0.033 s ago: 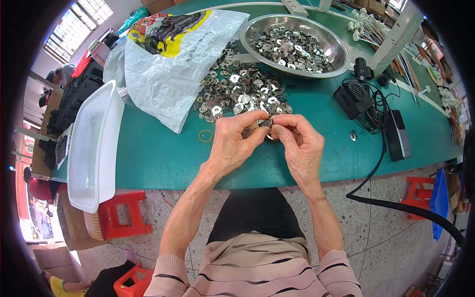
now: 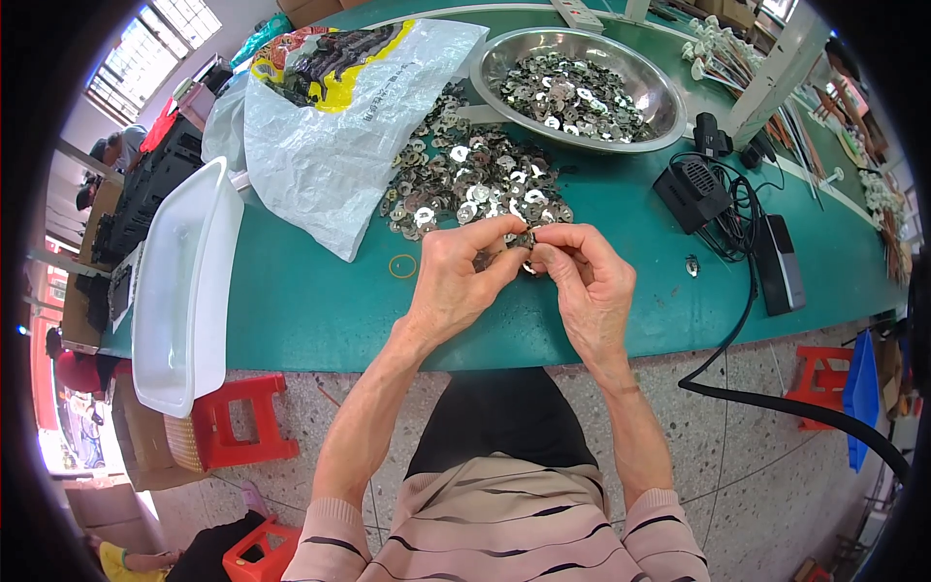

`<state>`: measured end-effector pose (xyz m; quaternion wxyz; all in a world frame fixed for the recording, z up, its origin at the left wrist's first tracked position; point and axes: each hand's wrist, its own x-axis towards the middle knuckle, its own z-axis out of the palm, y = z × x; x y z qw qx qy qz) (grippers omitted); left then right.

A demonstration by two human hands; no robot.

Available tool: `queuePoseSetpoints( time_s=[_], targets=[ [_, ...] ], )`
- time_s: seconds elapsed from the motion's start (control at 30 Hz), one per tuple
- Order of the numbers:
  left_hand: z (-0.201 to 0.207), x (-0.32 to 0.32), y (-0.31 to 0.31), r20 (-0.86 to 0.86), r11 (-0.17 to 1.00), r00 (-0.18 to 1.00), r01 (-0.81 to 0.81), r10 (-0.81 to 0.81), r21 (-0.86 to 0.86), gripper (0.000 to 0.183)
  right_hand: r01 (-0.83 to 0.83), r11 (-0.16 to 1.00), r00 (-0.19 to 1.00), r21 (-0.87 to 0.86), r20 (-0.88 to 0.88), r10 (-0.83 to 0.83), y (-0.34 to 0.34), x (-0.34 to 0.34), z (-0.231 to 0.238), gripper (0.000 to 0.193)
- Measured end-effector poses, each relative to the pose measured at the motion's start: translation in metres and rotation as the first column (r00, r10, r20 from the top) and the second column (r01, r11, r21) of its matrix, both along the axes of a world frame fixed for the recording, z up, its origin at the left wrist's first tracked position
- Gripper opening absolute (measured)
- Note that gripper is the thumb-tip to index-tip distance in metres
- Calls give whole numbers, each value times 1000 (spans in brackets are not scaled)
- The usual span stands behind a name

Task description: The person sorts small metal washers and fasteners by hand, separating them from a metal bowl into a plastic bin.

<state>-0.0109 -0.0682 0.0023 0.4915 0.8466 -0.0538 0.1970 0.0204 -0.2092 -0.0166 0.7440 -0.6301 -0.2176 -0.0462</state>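
Both my hands meet just in front of a heap of small shiny metal pieces (image 2: 475, 179) on the green table. Thumb and fingers of my left hand (image 2: 464, 272) pinch a small metal piece (image 2: 527, 242). My right hand (image 2: 588, 281) closes on the same spot from the other side, its fingertips on that piece. The fingers partly hide it, so its exact shape cannot be made out. Behind the heap, a steel bowl (image 2: 669, 121) holds many more such pieces. One loose piece (image 2: 691, 266) lies apart, right of my right hand.
A white woven sack (image 2: 310, 145) lies left of the heap, near an orange rubber band (image 2: 402, 266). At the table's left edge sits a white plastic tub (image 2: 218, 291). Black adapters (image 2: 692, 194) and cables lie to the right. A red stool (image 2: 247, 422) stands below.
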Motion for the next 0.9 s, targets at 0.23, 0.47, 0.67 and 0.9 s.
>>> queuePoseSetpoints(
  time_s=[0.23, 0.47, 0.67, 0.9],
  targets=[
    [8, 1, 3, -262, 954, 962, -9, -73, -301, 15, 34, 999, 999, -12, 20, -34, 2, -1, -1, 7],
    [9, 1, 8, -356, 829, 901, 9, -250, -559, 17, 99, 991, 991, -90, 99, -90, 1, -1, 0, 8],
    [8, 1, 10, -409, 805, 877, -45, -252, -592, 17, 160, 971, 971, -178, 205, -122, 2, -3, 3, 10],
    [7, 1, 6, -231, 940, 962, 59, -143, -336, 10, 72, 990, 997, -124, 43, -67, 1, -4, 5, 9]
  ],
)
